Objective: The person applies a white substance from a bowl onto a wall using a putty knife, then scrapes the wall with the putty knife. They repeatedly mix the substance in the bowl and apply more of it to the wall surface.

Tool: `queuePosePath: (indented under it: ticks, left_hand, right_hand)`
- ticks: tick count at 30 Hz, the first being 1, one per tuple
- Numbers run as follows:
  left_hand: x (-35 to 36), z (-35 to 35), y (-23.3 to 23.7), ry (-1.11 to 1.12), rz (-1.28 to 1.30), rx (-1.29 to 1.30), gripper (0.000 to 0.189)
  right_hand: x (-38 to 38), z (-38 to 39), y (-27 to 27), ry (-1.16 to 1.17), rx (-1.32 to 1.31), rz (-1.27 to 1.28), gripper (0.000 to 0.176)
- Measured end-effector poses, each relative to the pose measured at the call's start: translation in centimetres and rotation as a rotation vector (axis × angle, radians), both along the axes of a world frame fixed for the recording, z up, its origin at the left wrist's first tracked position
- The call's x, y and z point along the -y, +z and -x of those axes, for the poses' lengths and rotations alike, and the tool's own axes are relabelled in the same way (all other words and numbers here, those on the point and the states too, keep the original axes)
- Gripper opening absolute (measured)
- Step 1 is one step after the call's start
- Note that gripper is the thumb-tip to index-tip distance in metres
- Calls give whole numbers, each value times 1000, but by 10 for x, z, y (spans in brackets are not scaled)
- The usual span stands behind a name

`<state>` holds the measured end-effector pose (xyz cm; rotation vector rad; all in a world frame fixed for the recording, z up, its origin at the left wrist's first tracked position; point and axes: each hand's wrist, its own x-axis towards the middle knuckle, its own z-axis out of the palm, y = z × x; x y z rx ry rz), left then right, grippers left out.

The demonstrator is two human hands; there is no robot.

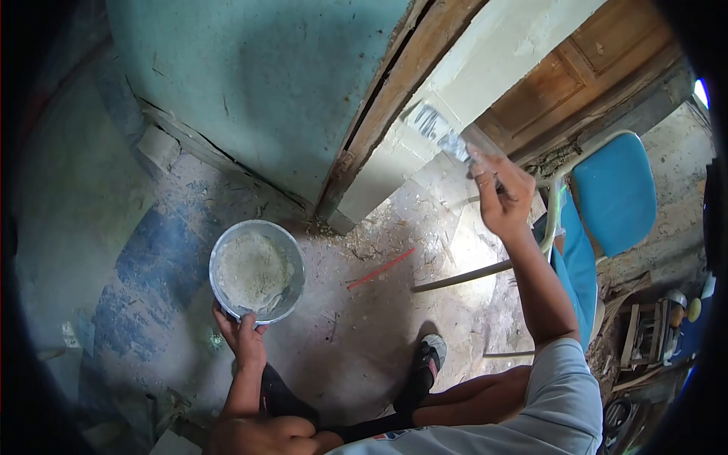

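My left hand (241, 334) grips the near rim of a round metal bowl (297, 280) that holds pale putty or plaster. My right hand (502, 193) is raised at the right, closed on a putty knife (444, 133) whose flat metal blade is pressed against the white door jamb (425, 121). A smear of grey-white paste sits on the blade and the jamb beneath it. My sleeve is grey and my legs show at the bottom.
A teal wall (250, 83) and a worn wooden door frame (394, 83) stand ahead. A brown wooden door (591, 61) is at the upper right. A blue chair (610, 189) stands to the right. A red stick (381, 269), a long rod (462, 277) and debris lie on the dusty floor.
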<state>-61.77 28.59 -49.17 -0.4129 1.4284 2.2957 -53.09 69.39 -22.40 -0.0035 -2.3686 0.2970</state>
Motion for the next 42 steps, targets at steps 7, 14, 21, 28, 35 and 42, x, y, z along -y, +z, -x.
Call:
queuePosePath:
  ticks: [7,14,21,28,35,42]
  left_hand:
    - [3,1,-2,-10,-6,-3,89]
    - [2,-1,-1,4,-7,2,91]
    - [2,-2,1,6,-38,-13,91]
    - [-1,-2,2,-4,-46,-12,91]
    - [-3,-2,4,-19,-49,-39,89]
    - [2,-3,1,-8,-23,-18,89]
  right_hand:
    - [3,-3,-55,-15,170,-35,22]
    - [13,-12,-104,54,342,-62,28]
    - [1,-9,-80,-10,167,-64,23]
    - [2,-8,-40,45,-46,-213,21]
    - [13,-8,-78,19,183,-150,23]
    - [5,-5,-77,-26,139,-128,20]
